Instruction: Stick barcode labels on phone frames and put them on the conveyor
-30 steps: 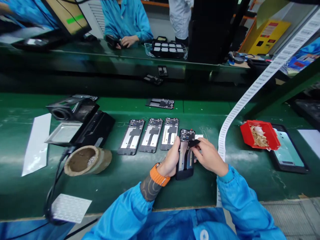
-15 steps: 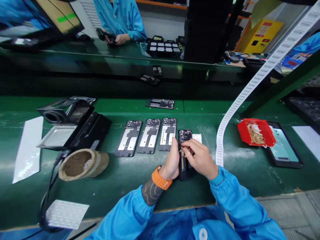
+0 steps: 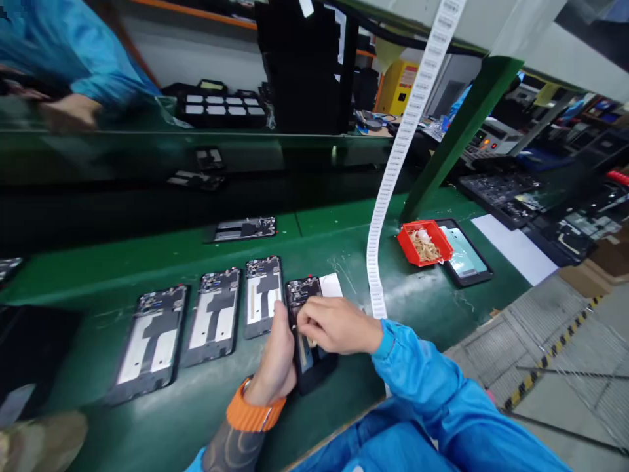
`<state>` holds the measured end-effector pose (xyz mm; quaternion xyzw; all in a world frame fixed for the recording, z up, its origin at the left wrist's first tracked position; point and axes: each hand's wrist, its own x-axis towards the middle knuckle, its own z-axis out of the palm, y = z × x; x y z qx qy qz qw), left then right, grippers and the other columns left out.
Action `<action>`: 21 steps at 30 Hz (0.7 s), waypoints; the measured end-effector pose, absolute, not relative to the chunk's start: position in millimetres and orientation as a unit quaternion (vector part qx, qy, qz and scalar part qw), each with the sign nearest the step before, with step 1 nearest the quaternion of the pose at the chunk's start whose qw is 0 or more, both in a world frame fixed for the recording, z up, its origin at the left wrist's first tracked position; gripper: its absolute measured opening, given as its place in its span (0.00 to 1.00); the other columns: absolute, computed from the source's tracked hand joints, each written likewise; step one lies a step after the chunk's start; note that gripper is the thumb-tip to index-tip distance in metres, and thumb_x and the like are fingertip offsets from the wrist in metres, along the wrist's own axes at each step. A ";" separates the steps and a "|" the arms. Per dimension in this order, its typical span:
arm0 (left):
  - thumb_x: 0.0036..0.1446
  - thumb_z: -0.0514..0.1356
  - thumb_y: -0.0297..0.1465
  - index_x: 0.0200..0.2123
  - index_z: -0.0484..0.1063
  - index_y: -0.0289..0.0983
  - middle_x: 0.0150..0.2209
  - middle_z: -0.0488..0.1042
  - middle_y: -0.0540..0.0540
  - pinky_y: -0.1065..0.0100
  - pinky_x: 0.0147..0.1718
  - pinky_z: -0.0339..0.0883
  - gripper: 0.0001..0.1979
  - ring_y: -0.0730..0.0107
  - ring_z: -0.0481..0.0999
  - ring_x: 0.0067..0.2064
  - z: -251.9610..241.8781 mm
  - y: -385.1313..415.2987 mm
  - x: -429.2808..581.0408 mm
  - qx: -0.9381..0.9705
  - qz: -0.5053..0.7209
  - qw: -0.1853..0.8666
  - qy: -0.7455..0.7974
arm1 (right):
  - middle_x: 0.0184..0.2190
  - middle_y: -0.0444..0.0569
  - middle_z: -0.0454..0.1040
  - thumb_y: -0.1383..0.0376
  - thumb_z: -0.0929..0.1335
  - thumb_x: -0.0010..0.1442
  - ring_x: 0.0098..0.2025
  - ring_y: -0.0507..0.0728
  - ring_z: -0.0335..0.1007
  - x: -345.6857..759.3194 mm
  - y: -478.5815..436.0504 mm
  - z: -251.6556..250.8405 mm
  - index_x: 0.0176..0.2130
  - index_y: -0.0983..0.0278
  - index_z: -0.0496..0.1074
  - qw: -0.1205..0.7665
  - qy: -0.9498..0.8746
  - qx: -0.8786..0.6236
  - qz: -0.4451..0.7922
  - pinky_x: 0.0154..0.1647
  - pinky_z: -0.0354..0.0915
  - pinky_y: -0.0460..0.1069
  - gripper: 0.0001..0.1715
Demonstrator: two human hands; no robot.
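Note:
An opened phone (image 3: 302,373) with its circuit board bared lies on the green bench before me. My left hand (image 3: 275,360), with an orange watch band (image 3: 255,410) at its wrist, grips the left edge of this phone; most of its fingers are hidden. Over the upper half of the phone, my right hand (image 3: 339,326) is closed in a pinch. A small pale-brown bit shows under those fingertips, too small to name. Left of my hands lie three more opened phones: a near one (image 3: 264,298), a middle one (image 3: 215,318) and a far-left one (image 3: 152,344).
Farther back lies another opened phone (image 3: 246,228). A red bin (image 3: 410,246) of pale scraps overlaps a black-framed tray (image 3: 466,255) on the right. A strip of barcode labels (image 3: 388,190) hangs down to the bench. Across the bench, a co-worker's hand (image 3: 73,111) shows.
The view has swung to the right and closer, so the bench things sit farther left. Both hands stay at the same phone, the right still pinched over it.

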<state>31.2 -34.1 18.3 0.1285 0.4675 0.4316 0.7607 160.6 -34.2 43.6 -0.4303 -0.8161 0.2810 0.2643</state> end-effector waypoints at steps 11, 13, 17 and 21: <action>0.62 0.41 0.58 0.47 0.75 0.29 0.39 0.80 0.32 0.56 0.35 0.76 0.40 0.53 0.81 0.34 18.1 -29.7 13.7 0.181 0.322 0.844 0.388 | 0.30 0.60 0.73 0.62 0.58 0.66 0.38 0.63 0.66 421.8 1.8 27.4 0.29 0.68 0.72 0.126 -0.478 -0.859 -0.132 0.39 0.53 0.55 0.21; 0.61 0.42 0.59 0.47 0.76 0.28 0.39 0.80 0.32 0.58 0.36 0.75 0.41 0.54 0.81 0.34 11.2 -32.2 18.3 0.203 0.278 0.867 0.361 | 0.34 0.62 0.73 0.61 0.57 0.67 0.40 0.64 0.63 431.8 2.9 11.7 0.31 0.69 0.74 0.099 -0.498 -0.848 -0.150 0.40 0.51 0.56 0.23; 0.62 0.44 0.58 0.52 0.74 0.29 0.40 0.80 0.33 0.59 0.38 0.75 0.40 0.55 0.81 0.36 3.7 -22.9 41.0 0.237 0.248 0.882 0.324 | 0.41 0.63 0.71 0.63 0.61 0.63 0.46 0.66 0.60 435.6 3.0 -2.8 0.35 0.69 0.74 0.147 -0.500 -0.838 -0.163 0.44 0.51 0.59 0.15; 0.64 0.40 0.57 0.53 0.73 0.29 0.32 0.79 0.35 0.62 0.28 0.73 0.41 0.59 0.79 0.28 1.5 -0.2 81.1 0.252 0.193 0.892 0.323 | 0.45 0.62 0.70 0.65 0.65 0.58 0.48 0.68 0.59 434.5 -0.2 0.4 0.41 0.68 0.71 0.211 -0.501 -0.827 -0.143 0.47 0.54 0.61 0.11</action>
